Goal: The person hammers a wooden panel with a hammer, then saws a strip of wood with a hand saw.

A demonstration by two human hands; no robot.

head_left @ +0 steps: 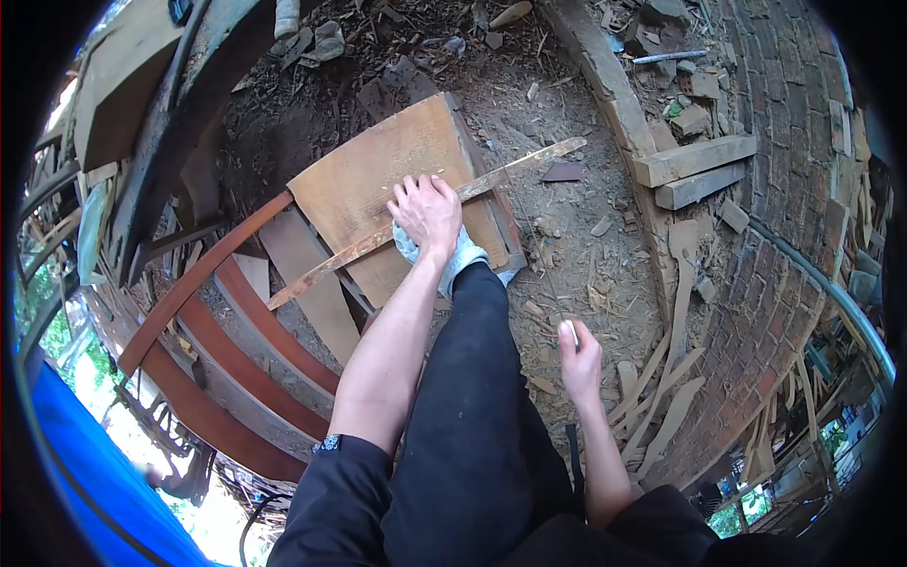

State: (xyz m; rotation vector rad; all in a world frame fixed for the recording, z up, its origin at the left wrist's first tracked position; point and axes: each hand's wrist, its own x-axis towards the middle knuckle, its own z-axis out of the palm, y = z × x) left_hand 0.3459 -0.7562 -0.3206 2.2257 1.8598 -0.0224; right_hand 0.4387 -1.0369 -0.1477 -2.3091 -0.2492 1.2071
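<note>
My left hand (430, 215) presses down on a long thin wooden strip (539, 159), its fingers curled over the strip and onto the board beneath. The strip lies slantwise across a light brown wooden board (378, 156). Right beside that hand, a foot in a pale blue-and-white covering (470, 253) also bears on the wood. Lower right, my right hand (580, 361) is closed round a small pale handle end (567, 329). From it a thin dark line, like a saw blade seen edge-on, runs up to the strip, touching or crossing it beyond the board's right edge.
Curved reddish-brown wooden slats (250, 354) lie to the left. Two short timber beams (704, 161) rest at the right near a brick surface (779, 104). Offcuts (675, 416) and wood chips litter the dirt floor. A blue sheet (85, 472) hangs lower left.
</note>
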